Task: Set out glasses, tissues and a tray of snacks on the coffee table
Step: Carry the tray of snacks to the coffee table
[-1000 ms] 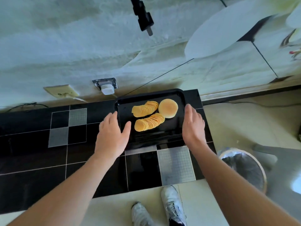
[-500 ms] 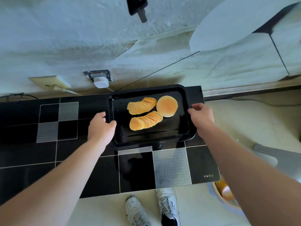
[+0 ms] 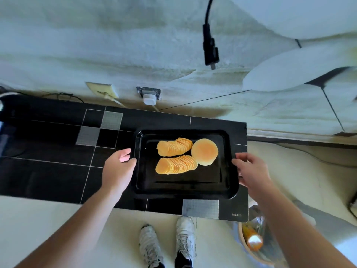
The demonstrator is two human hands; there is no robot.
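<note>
We grip the black tray [image 3: 185,187] at its 2 short edges, left hand [image 3: 117,171] and right hand [image 3: 251,171] each curled over the rim, our fingers mostly hidden beneath it. It sits at the right end of the dark tiled surface [image 3: 48,171], carrying 2 fanned rows of crisps [image 3: 174,155] and 1 round bun [image 3: 204,151]. Whether the tray touches the surface we cannot tell; a bin [image 3: 251,246] at lower right is partly cut off by our right arm.

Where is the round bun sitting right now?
In the head view, the round pale-golden bun lies in the far right part of the black rectangular tray, touching the right ends of two fanned rows of orange crisps.
</note>
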